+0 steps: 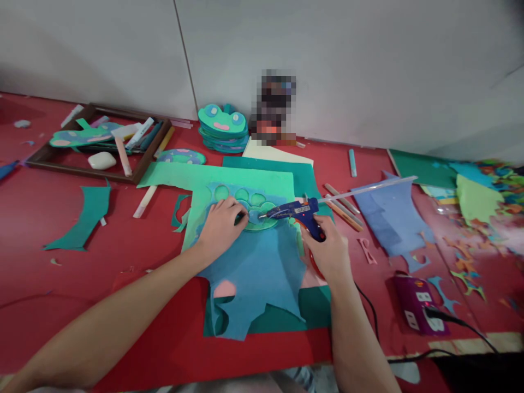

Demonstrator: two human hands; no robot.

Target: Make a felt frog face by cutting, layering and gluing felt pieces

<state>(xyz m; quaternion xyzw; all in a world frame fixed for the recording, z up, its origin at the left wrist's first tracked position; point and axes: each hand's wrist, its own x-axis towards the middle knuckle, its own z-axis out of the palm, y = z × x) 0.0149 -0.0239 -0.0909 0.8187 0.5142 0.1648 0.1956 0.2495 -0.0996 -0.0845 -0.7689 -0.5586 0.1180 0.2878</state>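
My right hand [329, 248] is wrapped round the handle of a blue hot glue gun [297, 210]. A long clear glue stick [368, 188] sticks out of its back end. The gun's nozzle points left and meets a green frog-head-shaped cutout [269, 222] with a blue patch on it. My left hand [223, 226] is closed, its bent fingertips gripping the cutout's left side. Under both hands lies a cut-up blue sheet [257, 267], on top of a light green sheet [245, 177] with round outlines and a dark green sheet [278, 316].
A stack of green frog faces [223, 128] stands at the wall. On the left, a brown frame [82, 172] encloses pens and an eraser. Blue cloth-like scrap [385, 218], a purple power box [417, 305] with a black cable, and colourful scraps [466, 256] lie right.
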